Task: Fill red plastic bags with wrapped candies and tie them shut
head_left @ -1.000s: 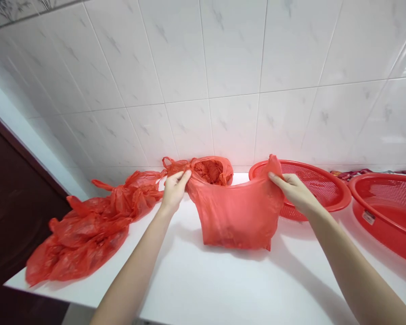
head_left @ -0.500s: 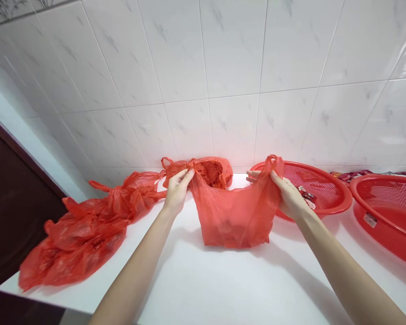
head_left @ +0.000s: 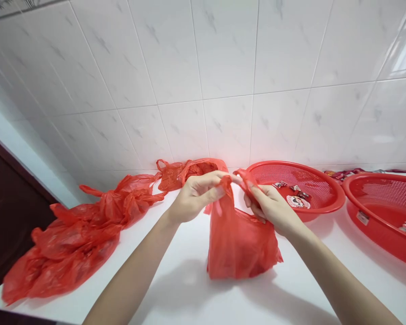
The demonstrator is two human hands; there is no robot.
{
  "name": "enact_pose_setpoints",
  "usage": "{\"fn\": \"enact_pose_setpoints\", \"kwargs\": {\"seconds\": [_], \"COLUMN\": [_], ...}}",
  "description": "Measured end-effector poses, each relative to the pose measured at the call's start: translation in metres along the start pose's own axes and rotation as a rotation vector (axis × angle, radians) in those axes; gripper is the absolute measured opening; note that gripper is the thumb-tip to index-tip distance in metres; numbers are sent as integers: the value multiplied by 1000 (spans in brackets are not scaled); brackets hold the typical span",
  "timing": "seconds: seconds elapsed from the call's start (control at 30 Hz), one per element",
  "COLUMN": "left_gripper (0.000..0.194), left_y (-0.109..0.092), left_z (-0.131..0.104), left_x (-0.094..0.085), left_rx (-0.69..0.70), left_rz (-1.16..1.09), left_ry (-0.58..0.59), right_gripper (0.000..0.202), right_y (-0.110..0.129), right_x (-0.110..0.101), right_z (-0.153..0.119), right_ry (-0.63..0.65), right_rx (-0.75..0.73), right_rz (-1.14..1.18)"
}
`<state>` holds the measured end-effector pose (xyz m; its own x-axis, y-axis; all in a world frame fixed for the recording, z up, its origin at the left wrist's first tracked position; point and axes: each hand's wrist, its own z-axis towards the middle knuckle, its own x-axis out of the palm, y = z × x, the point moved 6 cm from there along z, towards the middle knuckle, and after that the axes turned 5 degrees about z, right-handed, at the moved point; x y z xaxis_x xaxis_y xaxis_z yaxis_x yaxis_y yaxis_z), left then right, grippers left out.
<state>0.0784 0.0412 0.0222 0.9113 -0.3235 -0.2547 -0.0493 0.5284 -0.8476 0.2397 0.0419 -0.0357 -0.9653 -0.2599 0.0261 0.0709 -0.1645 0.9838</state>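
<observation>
In the middle of the head view a thin red plastic bag (head_left: pixel 242 248) hangs by its handles just over the white table (head_left: pixel 186 289); I cannot tell whether its bottom touches. My left hand (head_left: pixel 201 194) pinches one handle between thumb and fingers. The other handle is gripped in my right hand (head_left: pixel 269 203), close beside the left. Both handles are brought near each other above the bag's mouth. Something darker shows faintly through the bag's lower part, too dim to name.
Several tied red bags (head_left: pixel 77 234) lie along the left of the table. Behind my hands sits another red bag (head_left: pixel 203 168) of crumpled red plastic. Right of centre, a red basket (head_left: pixel 331 192) holds small wrapped packets; a second red basket (head_left: pixel 375 232) stands farther right. A tiled wall (head_left: pixel 223 67) rises behind.
My hands have moved toward each other, bringing the spread handles together and narrowing the bag's mouth. The bag has come a little nearer to me.
</observation>
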Motion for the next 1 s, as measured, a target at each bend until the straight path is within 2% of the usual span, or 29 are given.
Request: {"fn": "enact_pose_setpoints", "kwargs": {"seconds": [0.1,0.17,0.3,0.37,0.47,0.53,0.6,0.67,0.73,0.87,1.0], "left_gripper": [28,31,44,38,19,17,18,32,45,53,51], "left_y": [-13,-13,-2,3,13,21,29,37,44,62,75], "left_z": [3,5,9,10,10,10,10,10,8,1,-6], "left_x": [12,19,23,20,14,12,16,20,24,29,29], "left_rx": [106,119,37,-15,-139,-221,-276,-313,-368,-534,-644], "left_rz": [115,237,396,415,441,437,389,312,202,-94,-329], "left_ry": [-8,7,-4,-32,-75,-43,71,179,240,262,216], "right_gripper": [54,51,44,40,30,21,12,12,15,23,22], "right_y": [2,4,7,11,19,22,24,25,25,25,27], "right_x": [8,12,12,9,5,3,1,1,1,-1,-1], "right_z": [-4,-7,-13,-14,-14,-14,-13,-13,-11,-8,-9], "right_ry": [71,118,178,202,214,181,129,95,80,48,-1], "right_rx": [2,-16,-2,-44,-191,-269,-319,-354,-391,-493,-576], "right_rz": [-81,-73,-76,-156,-337,-420,-456,-447,-429,-501,-665]}}
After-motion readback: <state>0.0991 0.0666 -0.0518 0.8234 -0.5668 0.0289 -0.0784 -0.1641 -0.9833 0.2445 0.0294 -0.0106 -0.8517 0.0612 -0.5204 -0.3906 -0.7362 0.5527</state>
